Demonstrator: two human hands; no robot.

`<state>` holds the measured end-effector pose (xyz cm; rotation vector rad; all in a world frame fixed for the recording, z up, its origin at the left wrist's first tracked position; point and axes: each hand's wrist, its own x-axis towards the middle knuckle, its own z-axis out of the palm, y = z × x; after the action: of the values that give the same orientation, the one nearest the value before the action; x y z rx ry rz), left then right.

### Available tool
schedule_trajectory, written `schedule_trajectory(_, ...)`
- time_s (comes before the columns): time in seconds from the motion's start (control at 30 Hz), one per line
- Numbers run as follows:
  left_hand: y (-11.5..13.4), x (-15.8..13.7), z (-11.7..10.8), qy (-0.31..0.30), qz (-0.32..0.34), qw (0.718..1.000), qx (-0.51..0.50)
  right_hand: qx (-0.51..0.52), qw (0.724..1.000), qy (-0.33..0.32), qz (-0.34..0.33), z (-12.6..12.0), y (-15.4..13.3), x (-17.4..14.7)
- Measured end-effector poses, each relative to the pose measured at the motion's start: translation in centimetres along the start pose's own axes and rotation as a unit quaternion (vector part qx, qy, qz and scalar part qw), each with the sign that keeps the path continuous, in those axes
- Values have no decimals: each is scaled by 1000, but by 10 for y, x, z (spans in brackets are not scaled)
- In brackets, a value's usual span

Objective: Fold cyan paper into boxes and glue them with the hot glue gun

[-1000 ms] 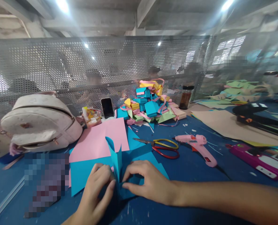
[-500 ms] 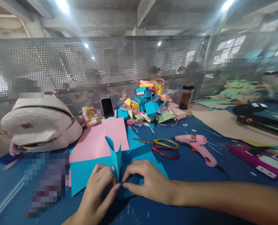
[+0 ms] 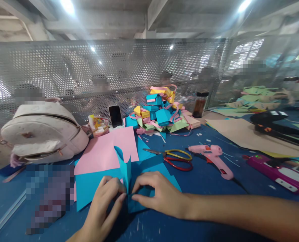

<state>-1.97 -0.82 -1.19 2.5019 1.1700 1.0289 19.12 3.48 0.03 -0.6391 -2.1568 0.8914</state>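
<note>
Both hands meet at a blue card (image 3: 125, 171) that stands folded upright near the front of the blue table (image 3: 144, 228), its top edges spread apart and a lower part lying flat under the right side. The left hand (image 3: 108, 198) is curled against the left face of the card, with the thumb tip near the fold; whether those fingers pinch the card or only press on it I cannot tell. The right hand (image 3: 156, 193) reaches in from the other side, thumb and forefinger closed on the card low down by the fold, the palm arched above the blue paper. Behind the left hand lies a blue sheet (image 3: 89, 188), partly covered by a pink sheet (image 3: 111, 148). To the right of these are scissors (image 3: 165, 154), blades pointing left, one loop yellow and one red, and just beside them a pink glue gun (image 3: 211, 151) with its nozzle towards the yellow loop. Further right sit a purple device (image 3: 278, 171) and a black stapler (image 3: 267, 121), the latter over tan sheets (image 3: 230, 131). At the back, a heap of small paper boxes (image 3: 163, 116) in blue, yellow, pink and green rises between a phone (image 3: 115, 116) leaning upright and a dark-lidded jar (image 3: 200, 106), while a white bag (image 3: 48, 131) stands at the left before the perforated screen (image 3: 129, 64)
</note>
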Motion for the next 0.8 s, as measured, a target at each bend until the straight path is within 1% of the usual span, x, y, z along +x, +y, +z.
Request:
schedule_trajectory(0.33,2,5,-1,-5,22,999,27,31,999,9,18,-3,0,1)
schedule_trajectory(0.57,5,6,-2,-8,72,993,93,9,1000,-3,7,-1,0,0)
schedule_trajectory(0.8,6,4,-1,-16,87,989,121,0,1000,6,5,0,0,-1)
